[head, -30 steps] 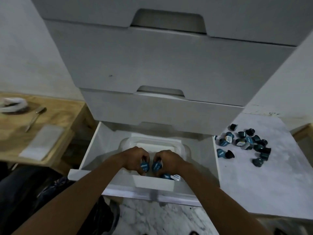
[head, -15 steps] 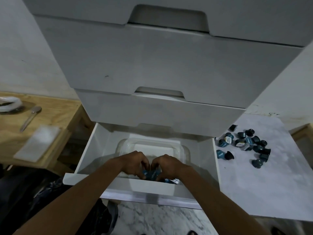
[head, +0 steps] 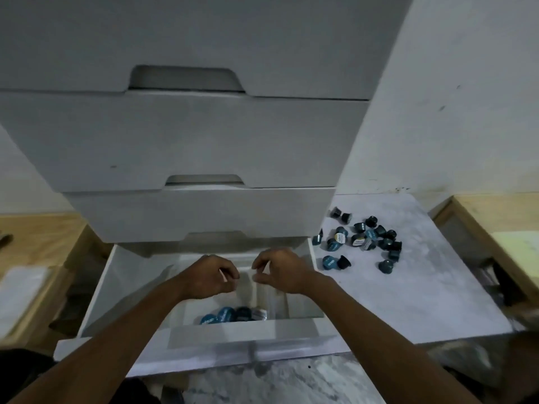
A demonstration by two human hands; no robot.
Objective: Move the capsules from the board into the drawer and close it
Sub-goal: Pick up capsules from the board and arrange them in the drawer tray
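Looking down through my head camera, I see the white pull-out bottom drawer (head: pixel 204 342) standing open below the grey-white cabinet of closed drawers (head: pixel 189 141). My left hand (head: pixel 210 277) and my right hand (head: pixel 281 272) hover side by side over the middle of the drawer, close together but not touching. The fingers of both are loosely curled, thumb and fingertips slightly apart, and I hold nothing in either. Below my hands, toward the drawer's front wall, a small cluster of teal and black coffee capsules (head: pixel 230 314) lies inside a pale translucent plastic container (head: pixel 269 300); its outline is too blurred for me to say more. Just beside the drawer on the right lies the flat white marble-patterned board (head: pixel 437 301). A scattered heap of dark teal capsules (head: pixel 364 240) sits on its far part, near the drawer's back right corner. Some of these stand upright, some lie tipped, and a few show pale lids. To the left of the drawer is a light wooden table (head: pixel 43 237) with a blurred flat white thing (head: pixel 20 295) on it. In front of the drawer, beneath my forearms, is a grey marbled stone floor (head: pixel 277 383).
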